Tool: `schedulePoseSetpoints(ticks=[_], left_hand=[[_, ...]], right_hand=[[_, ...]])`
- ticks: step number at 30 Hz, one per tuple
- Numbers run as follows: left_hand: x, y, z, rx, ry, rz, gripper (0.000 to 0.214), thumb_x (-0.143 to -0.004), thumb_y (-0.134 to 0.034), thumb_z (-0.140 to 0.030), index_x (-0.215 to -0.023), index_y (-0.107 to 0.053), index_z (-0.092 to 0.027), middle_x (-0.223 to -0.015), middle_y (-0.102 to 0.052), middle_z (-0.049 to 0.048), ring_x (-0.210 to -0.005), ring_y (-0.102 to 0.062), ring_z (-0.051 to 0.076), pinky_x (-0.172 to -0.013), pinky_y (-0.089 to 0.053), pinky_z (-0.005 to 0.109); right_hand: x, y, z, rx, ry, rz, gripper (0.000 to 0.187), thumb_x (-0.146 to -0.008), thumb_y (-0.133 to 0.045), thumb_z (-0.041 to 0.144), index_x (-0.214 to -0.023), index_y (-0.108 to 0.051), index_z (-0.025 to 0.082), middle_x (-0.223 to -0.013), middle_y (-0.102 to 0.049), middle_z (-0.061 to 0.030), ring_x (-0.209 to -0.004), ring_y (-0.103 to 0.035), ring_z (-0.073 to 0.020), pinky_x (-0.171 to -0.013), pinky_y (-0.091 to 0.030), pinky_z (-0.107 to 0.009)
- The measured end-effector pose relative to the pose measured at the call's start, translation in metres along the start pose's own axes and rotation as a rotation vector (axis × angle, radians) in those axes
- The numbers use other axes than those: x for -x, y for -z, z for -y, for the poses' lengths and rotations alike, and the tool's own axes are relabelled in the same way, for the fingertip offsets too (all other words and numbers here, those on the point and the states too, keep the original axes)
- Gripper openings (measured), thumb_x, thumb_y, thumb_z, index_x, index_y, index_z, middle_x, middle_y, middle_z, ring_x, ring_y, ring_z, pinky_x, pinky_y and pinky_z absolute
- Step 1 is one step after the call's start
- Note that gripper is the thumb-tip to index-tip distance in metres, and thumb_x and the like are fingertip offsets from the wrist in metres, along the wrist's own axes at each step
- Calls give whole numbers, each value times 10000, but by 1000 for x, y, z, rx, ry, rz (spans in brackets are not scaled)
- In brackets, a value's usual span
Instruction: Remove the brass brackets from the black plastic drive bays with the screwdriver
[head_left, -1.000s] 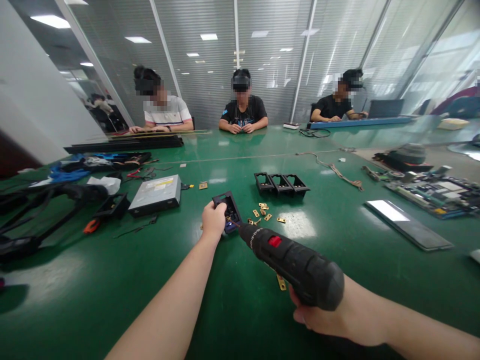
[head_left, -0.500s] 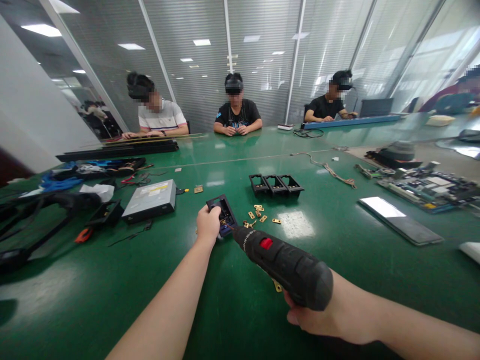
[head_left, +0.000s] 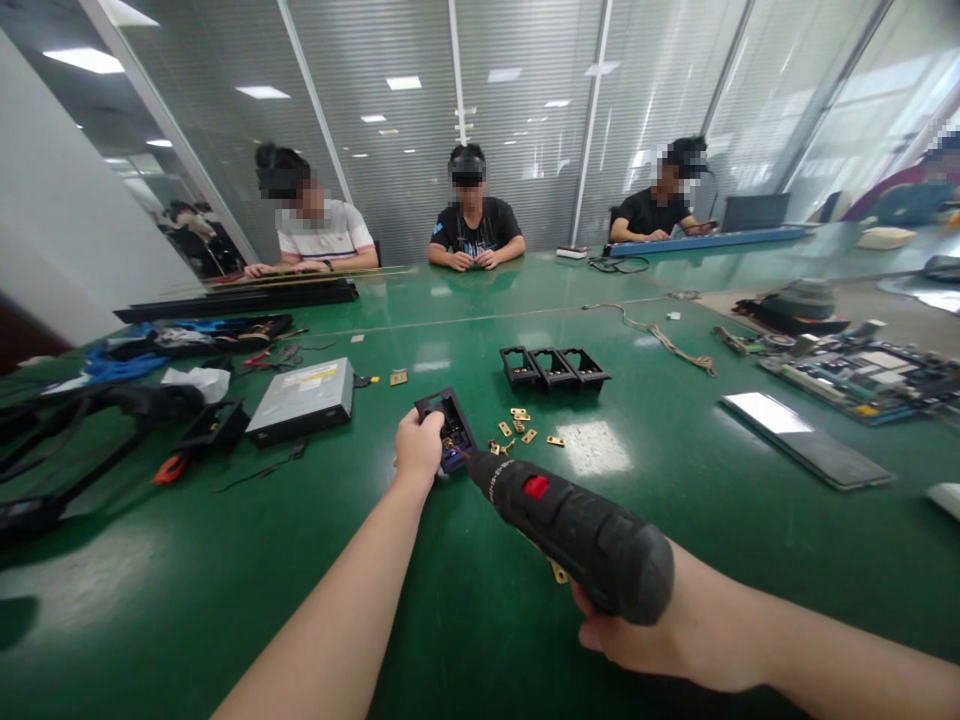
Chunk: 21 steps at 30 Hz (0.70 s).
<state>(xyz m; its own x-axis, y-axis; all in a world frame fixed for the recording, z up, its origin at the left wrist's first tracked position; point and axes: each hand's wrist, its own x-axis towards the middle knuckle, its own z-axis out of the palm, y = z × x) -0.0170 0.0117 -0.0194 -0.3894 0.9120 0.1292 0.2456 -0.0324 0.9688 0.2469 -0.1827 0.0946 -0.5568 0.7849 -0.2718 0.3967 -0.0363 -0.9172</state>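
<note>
My left hand (head_left: 419,447) is closed on the left side of a black rectangular housing (head_left: 458,422), its thumb lying over the frame. Brass-coloured parts show inside the housing. My right hand (head_left: 637,630) wraps the grip of a black cordless drill (head_left: 570,530) with a red switch on top. The drill's nose points left into the housing; whether the bit touches a screw there is too small to tell. Several small brass plates (head_left: 529,436) lie just right of the housing, and another brass piece (head_left: 559,572) shows beneath the drill.
Three joined black frames (head_left: 553,370) stand beyond the brass plates. At left are a metal disc drive (head_left: 304,400) and a black headset strap (head_left: 97,430). A phone-like slab (head_left: 804,440) and circuit boards (head_left: 870,370) lie at right. Several people sit across the green table (head_left: 225,570).
The whole view has shifted very slightly. Both hands keep their holds, with the drill still pointing into the housing.
</note>
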Motion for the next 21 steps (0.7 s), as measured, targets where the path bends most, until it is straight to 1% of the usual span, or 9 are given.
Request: schedulePoseSetpoints(ticks=[2, 5, 9, 12, 14, 18, 20, 21], left_hand=[[0, -1, -1, 9, 5, 4, 215, -696, -580, -405, -721, -652, -204, -715, -666, 33, -747, -626, 236, -736, -492, 342], [0, -1, 0, 12, 2, 9, 226, -697, -582, -408, -739, -664, -202, -720, -674, 37, -754, -634, 239, -730, -493, 339], [0, 0, 2, 4, 1, 9, 231, -706, -591, -416, -752, -670, -205, -721, -678, 39, -758, -638, 241, -726, -493, 337], [1, 0, 2, 6, 1, 3, 232, -715, -589, -414, -762, -677, -204, -725, -683, 36, -752, -638, 237, -731, -496, 337], [1, 0, 2, 9, -4, 5, 238, -716, -590, -409, -770, -688, -200, -732, -689, 38, -754, -640, 238, -733, -498, 338], [1, 0, 1, 13, -14, 15, 233, -715, -589, -401, -762, -687, -195, -728, -686, 39, -754, -640, 240, -732, -499, 341], [1, 0, 1, 11, -17, 14, 225, -718, -587, -399, -756, -677, -196, -722, -678, 36, -751, -637, 238, -730, -498, 340], [1, 0, 1, 10, -18, 13, 221, -718, -588, -398, -752, -672, -197, -719, -675, 35, -749, -636, 238, -728, -497, 339]], right_hand=[[0, -1, 3, 25, -49, 5, 266, -674, -723, 160, -698, -464, 211, -673, -497, 37, -623, -451, -123, -528, -337, -230], [-1, -2, 7, 47, -91, 6, 301, -663, -729, 126, -674, -442, 215, -663, -479, 40, -627, -439, -123, -535, -337, -234], [-1, -2, 5, 15, -61, 25, 264, -670, -722, 117, -686, -476, 210, -675, -491, 34, -634, -443, -130, -555, -361, -247], [-1, -1, 2, 15, -19, 8, 250, -675, -717, 121, -709, -487, 212, -667, -480, 42, -617, -433, -127, -541, -354, -248], [-1, -1, 2, 4, -14, 19, 238, -676, -706, 118, -711, -490, 212, -664, -481, 44, -609, -424, -122, -527, -348, -244], [-2, -2, 2, -1, 27, 11, 225, -686, -703, 132, -759, -505, 211, -697, -512, 39, -632, -464, -126, -554, -400, -236], [-2, -2, 1, -1, 18, -2, 217, -684, -693, 143, -729, -492, 212, -687, -506, 38, -620, -446, -120, -532, -369, -233], [-2, -1, 1, -7, 21, 19, 230, -688, -695, 149, -705, -474, 214, -677, -491, 40, -616, -436, -117, -526, -355, -233]])
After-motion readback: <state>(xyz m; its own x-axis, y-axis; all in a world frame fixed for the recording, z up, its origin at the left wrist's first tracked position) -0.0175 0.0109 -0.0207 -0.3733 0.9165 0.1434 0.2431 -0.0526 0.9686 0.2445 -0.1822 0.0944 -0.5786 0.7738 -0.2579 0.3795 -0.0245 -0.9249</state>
